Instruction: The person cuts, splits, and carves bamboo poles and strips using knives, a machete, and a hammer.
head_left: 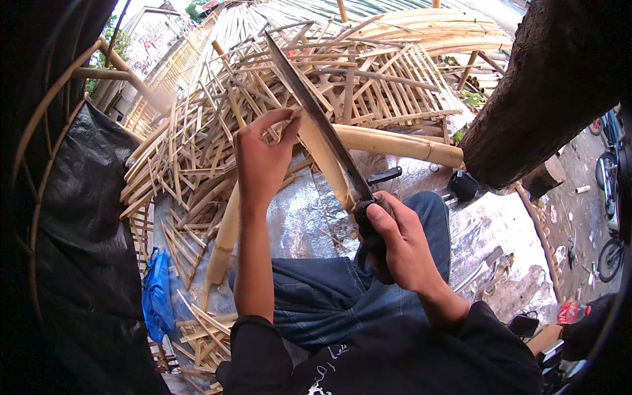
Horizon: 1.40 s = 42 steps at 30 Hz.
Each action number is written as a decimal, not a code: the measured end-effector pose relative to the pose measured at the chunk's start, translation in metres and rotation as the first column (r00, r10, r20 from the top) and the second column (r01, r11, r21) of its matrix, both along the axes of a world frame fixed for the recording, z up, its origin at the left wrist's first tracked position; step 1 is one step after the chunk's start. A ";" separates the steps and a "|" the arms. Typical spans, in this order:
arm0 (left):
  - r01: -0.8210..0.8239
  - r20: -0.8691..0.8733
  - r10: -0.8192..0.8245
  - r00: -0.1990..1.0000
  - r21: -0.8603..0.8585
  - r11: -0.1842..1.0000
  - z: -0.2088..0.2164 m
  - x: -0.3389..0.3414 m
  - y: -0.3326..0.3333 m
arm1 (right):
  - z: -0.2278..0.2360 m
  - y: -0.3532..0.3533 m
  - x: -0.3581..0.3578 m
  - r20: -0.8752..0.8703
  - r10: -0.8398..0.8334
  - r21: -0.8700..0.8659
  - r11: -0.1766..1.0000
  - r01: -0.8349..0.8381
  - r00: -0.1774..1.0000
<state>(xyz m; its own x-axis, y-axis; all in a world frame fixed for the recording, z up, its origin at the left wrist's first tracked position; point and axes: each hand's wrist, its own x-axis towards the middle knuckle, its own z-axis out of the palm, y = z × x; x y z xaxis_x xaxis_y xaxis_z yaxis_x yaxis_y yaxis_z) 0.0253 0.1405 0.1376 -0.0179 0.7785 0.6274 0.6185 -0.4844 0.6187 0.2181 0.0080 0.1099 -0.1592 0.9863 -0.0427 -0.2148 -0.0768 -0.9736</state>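
At nine o'clock a matte black plastic sheet drapes over a curved cane frame, creased and dull. Below it, near seven o'clock, a crumpled blue plastic bag lies among pale offcuts. Toward eleven o'clock a whitewashed wall bears faded red lettering, too blurred to make out.

The left hand rises at the centre, fingers curled shut, pinching the top end of a split bamboo strip between thumb and fingertips. The strip is smooth and pale yellow, broad and slightly cupped, and slants down from the hand toward five o'clock. Behind it, filling twelve o'clock, a heap of bamboo slats and woven lattice panels spreads out, dry and straw-coloured, with sharp splintered ends. A thick round bamboo pole lies crosswise just right of the strip.

The right hand is closed tight around the dark handle of a long machete. Its grey, worn steel blade runs from the fist up toward eleven o'clock and lies against the strip's right edge, just beside the left thumb. Both hands work over a knee in blue denim, above a crinkled silver tarpaulin.

At two o'clock a rough brown tree trunk leans in.
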 end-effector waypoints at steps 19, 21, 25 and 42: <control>0.085 0.010 -0.084 0.996 -0.094 0.992 -0.004 0.004 0.005 | -0.001 0.003 -0.023 0.199 -0.193 0.256 0.957 0.139 0.961; 0.104 0.060 -0.097 0.993 -0.121 0.987 -0.006 0.001 0.007 | -0.003 0.003 -0.023 0.182 -0.198 0.248 0.957 0.149 0.963; 0.079 0.094 -0.061 0.994 -0.201 0.976 -0.004 0.003 0.001 | -0.008 0.006 -0.026 0.220 -0.224 0.296 0.943 0.154 0.950; 0.380 0.746 0.094 0.660 -0.438 0.815 -0.064 0.005 -0.143 | -0.013 0.012 -0.066 0.194 -0.149 0.211 0.972 0.107 0.970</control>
<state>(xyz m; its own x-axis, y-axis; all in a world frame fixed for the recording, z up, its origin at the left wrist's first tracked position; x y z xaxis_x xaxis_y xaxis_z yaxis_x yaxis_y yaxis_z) 0.0299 -0.0025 0.0733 -0.1233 0.9916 -0.0394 -0.1770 0.0171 0.9841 0.1522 0.0202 0.0971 -0.0396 0.9899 0.1359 -0.0025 0.1359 -0.9907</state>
